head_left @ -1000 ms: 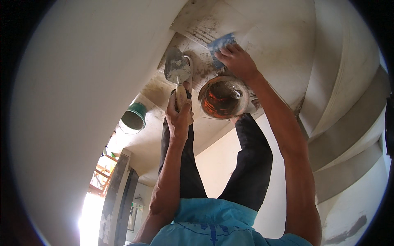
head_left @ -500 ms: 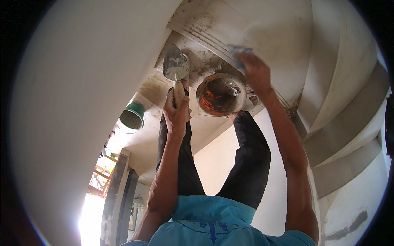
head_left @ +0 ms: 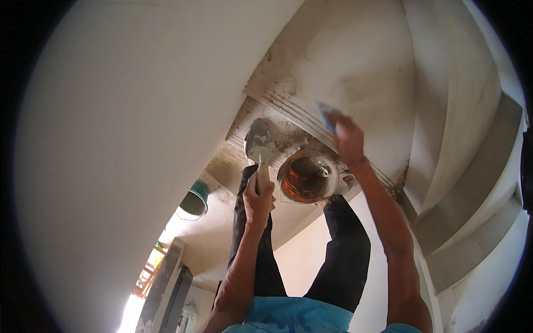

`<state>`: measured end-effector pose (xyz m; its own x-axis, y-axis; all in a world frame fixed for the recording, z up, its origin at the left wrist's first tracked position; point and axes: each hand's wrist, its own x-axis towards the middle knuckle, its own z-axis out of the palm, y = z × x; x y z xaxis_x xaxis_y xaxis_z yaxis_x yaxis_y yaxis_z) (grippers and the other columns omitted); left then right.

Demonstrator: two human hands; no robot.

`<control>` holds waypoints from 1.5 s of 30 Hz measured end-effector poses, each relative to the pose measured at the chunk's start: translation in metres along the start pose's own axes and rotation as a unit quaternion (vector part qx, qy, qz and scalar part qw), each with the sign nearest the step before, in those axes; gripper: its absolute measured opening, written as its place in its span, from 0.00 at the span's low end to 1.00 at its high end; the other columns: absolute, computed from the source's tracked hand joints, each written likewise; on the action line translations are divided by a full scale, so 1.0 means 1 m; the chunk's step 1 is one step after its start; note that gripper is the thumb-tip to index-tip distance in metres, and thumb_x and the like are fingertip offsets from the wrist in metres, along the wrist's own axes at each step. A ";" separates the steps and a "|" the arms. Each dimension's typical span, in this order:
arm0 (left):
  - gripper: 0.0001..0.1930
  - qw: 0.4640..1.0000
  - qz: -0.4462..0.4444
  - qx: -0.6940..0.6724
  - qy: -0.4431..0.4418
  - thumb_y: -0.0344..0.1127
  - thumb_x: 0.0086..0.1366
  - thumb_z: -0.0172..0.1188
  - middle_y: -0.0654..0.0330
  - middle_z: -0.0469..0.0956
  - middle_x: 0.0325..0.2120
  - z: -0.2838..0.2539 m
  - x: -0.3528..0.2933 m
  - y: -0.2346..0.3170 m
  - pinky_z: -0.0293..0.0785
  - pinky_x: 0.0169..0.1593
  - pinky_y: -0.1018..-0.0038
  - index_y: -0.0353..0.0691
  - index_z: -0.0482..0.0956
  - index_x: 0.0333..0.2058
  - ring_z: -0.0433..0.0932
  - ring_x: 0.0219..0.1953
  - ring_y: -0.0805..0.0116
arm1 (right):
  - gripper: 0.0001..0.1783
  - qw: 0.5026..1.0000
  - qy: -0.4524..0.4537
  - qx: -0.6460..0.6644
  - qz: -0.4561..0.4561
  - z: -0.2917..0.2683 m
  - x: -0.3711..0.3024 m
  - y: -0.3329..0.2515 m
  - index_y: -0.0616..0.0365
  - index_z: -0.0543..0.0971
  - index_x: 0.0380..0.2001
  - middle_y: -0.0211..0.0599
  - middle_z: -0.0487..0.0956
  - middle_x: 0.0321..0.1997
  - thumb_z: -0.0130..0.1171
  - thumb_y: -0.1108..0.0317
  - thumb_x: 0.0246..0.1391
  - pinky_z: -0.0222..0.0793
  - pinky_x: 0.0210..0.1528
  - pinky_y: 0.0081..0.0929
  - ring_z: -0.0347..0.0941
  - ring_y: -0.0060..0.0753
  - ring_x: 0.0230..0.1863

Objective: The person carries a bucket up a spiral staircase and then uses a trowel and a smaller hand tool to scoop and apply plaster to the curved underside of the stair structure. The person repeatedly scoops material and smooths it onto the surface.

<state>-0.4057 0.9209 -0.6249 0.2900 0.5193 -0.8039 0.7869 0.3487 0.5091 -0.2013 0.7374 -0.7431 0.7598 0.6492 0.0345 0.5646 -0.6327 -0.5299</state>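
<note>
My left hand (head_left: pixel 259 205) is wrapped round the wooden handle of a pointed trowel (head_left: pixel 260 145). Its metal blade is smeared with grey mortar and points away from me. Over the step edge, my right hand (head_left: pixel 350 143) grips a small flat blue-grey piece (head_left: pixel 327 115); motion blur hides exactly what it is. Between and below my hands stands a mortar-crusted bucket (head_left: pixel 302 183) with an orange inside, close to my feet. Some grey material and a pale shiny bit show within it.
Grooved stair treads (head_left: pixel 300 114) spattered with mortar lie ahead. Curved steps (head_left: pixel 472 222) rise along the right. A smooth pale wall (head_left: pixel 122 139) fills the left. Lower down on the left stands a green bucket (head_left: pixel 195 200) with grey contents, near a bright doorway (head_left: pixel 133 311).
The view has tilted up, so everything sits lower in the picture. The trowel has come slightly closer to the orange-lined bucket. My right hand, still blurred, keeps its grip over the step edge.
</note>
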 end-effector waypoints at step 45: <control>0.30 0.959 0.070 0.216 -0.171 0.38 0.60 0.63 0.57 0.78 0.30 -0.015 0.012 -0.009 0.73 0.23 0.76 0.35 0.68 0.60 0.76 0.22 0.75 | 0.21 0.929 -0.168 -0.127 -0.303 0.090 0.165 -0.035 0.49 0.76 0.51 0.32 0.75 0.56 0.56 0.72 0.52 0.66 0.65 0.38 0.70 0.35 0.59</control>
<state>-0.4179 0.9355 -0.6346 0.5122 0.2251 -0.8289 0.8583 -0.0986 0.5036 -0.1245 0.9045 -0.7954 0.1577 0.9871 -0.0274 0.9467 -0.1590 -0.2802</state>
